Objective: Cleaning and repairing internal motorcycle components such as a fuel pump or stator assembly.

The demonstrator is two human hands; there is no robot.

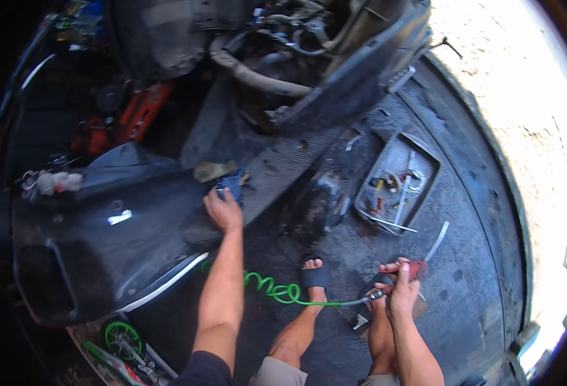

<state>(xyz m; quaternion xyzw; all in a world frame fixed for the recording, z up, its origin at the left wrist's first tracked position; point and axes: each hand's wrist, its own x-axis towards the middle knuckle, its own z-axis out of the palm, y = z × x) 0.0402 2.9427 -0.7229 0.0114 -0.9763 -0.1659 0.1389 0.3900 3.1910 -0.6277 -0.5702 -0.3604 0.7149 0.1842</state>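
My right hand (401, 293) is closed round a red air blow gun (416, 270) with a long pale nozzle pointing up and away to the right. A green coiled air hose (288, 294) runs from the gun's metal fitting to the left, behind my left forearm. My left hand (223, 209) reaches to the dark ridged footboard (283, 162) of a scooter, fingers bent onto a blue, cloth-like piece (234, 182). Its exact kind is unclear. Just beyond those fingertips lies a dull yellowish-brown piece (213, 170).
A grey metal tray (433, 168) of small parts and tools stands at right. The scooter's black seat-end bodywork (148, 219) lies left, its open front shell (354, 77) at the top. A red metal stand (135, 116) sits behind; a small green wheel (122, 339) is lower left.
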